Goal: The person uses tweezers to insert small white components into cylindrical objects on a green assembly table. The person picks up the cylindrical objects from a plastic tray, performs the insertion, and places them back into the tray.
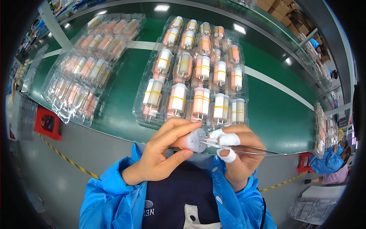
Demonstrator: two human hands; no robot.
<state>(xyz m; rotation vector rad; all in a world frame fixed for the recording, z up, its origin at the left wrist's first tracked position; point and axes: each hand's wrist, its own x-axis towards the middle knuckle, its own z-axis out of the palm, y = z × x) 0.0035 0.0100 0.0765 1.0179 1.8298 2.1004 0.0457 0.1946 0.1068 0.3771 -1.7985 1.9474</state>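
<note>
My left hand [162,154] is closed around a bundle of pink and grey-white cylinders [194,141], its round ends turned to the right. In my right hand [244,152], white coverings wrap several fingertips, and the fingers pinch a pair of metal tweezers [213,143]. The tweezer tips reach the end face of the bundle; whether they grip anything there is too small to tell. Just beyond my hands, a clear plastic tray [138,108] holds rows of similar white, pink and grey cylinder bundles [177,97], each banded in yellow.
More clear trays [57,82] of cylinders lie at the left of the green work surface [118,95]. A metal frame [345,57] rises at the right. Red stools [47,123] stand below the edge. Another person in blue [328,160] sits at the far right.
</note>
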